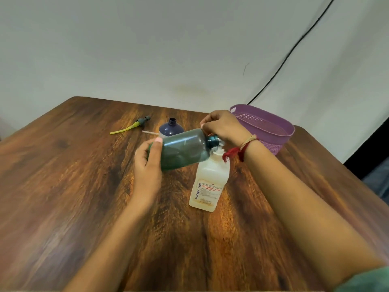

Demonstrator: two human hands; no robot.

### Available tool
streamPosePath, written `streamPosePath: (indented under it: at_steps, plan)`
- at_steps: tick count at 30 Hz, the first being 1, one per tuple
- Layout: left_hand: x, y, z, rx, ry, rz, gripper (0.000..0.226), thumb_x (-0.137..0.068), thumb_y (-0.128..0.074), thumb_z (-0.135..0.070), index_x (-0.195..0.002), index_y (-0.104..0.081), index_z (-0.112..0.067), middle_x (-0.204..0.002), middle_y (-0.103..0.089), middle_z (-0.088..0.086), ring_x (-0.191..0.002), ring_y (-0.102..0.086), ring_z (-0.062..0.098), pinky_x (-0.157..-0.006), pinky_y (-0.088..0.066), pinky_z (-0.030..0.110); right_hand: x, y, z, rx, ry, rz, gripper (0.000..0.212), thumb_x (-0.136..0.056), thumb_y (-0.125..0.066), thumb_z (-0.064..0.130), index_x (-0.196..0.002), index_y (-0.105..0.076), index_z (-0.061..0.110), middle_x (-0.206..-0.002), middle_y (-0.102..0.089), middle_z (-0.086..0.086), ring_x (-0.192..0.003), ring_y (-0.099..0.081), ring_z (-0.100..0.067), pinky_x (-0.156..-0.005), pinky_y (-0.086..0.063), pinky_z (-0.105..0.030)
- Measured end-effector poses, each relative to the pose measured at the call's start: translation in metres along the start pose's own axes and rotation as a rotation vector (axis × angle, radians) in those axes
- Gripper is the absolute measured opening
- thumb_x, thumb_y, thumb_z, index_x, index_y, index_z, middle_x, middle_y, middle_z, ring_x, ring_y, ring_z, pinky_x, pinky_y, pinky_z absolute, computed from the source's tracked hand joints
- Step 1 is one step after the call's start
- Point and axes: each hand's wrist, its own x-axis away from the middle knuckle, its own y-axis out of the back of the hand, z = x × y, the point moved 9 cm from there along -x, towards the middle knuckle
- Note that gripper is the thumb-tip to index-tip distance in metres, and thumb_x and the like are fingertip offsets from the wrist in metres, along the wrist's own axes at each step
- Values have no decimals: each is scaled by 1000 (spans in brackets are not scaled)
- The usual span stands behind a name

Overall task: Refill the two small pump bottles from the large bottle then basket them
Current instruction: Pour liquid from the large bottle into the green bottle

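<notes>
Brown wooden table (pixel 84 186) is showing refilling barely begun: at centre frame the left hand (pixel 147 165) is gripping a tilted, uncapped small green translucent bottle (pixel 185 150) above the upright large white labelled bottle (pixel 208 182), the right hand (pixel 223 127) is curling its fingers at the green neck, around what I cannot tell, and the purple perforated plastic basket (pixel 271 144) at right is holding no bottle.

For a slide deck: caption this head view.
Left hand holds the green bottle tilted, right hand at its neck, above the standing large white bottle; open blue bottle and purple basket behind.
</notes>
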Motion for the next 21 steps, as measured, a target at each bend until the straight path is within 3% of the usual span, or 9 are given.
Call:
streamPosePath:
  at_steps: [3, 8, 11, 14, 18, 21]
  plan:
    - [-2, -1, -3, 87, 41, 32, 50, -67, -59, -59, -98, -67, -21, -99, -65, 5, -91, -63, 13, -71, -52, 30, -2, 3, 6, 19, 20, 2, 17, -85, -59, 7, -75, -62, 19, -84, -63, 4, -89, -63, -19, -81, -55, -35]
    - [0, -3, 0, 91, 89, 56, 38, -78, -64, -49, -102, -65, -20, -107, -64, 8, -101, -61, 19, -79, -52, 33, -1, -5, -7, -21, -25, 10, 22, -86, -56, 3, -73, -63, 20, -84, -63, 3, -83, -62, -18, -75, -55, -32]
    - [0, -5, -2, 85, 103, 90, 37, -83, -62, -47, -106, -60, -18, -111, -61, 9, -98, -62, 16, -67, -55, 25, -1, 1, 3, 2, 28, 16, 19, -87, -58, 7, -73, -62, 19, -80, -64, 4, -83, -61, -15, -82, -54, -34]
    - [-1, -5, -2, 74, 89, 89, 28, -88, -54, -44, -105, -58, -22, -109, -60, 6, -96, -63, 14, -68, -57, 29, -5, 0, 2, -48, 31, -18, 21, -85, -60, 5, -71, -63, 19, -80, -66, 5, -86, -62, -16, -87, -54, -38]
    - [0, -6, 2, 20, 106, 91, 30, -93, -48, -48, -108, -54, -22, -109, -61, 11, -70, -67, 15, -45, -51, 21, -3, 0, -5, -49, 12, -68, 22, -84, -60, 5, -70, -63, 21, -81, -66, 5, -87, -65, -19, -85, -55, -44]
    - [0, -9, -5, -33, 58, 116, 37, -90, -51, -52, -110, -51, -21, -103, -61, 13, -52, -61, 11, -42, -47, 18, -1, 3, 6, 8, 52, -37, 16, -84, -61, 11, -71, -63, 21, -87, -66, 7, -92, -64, -18, -87, -54, -41]
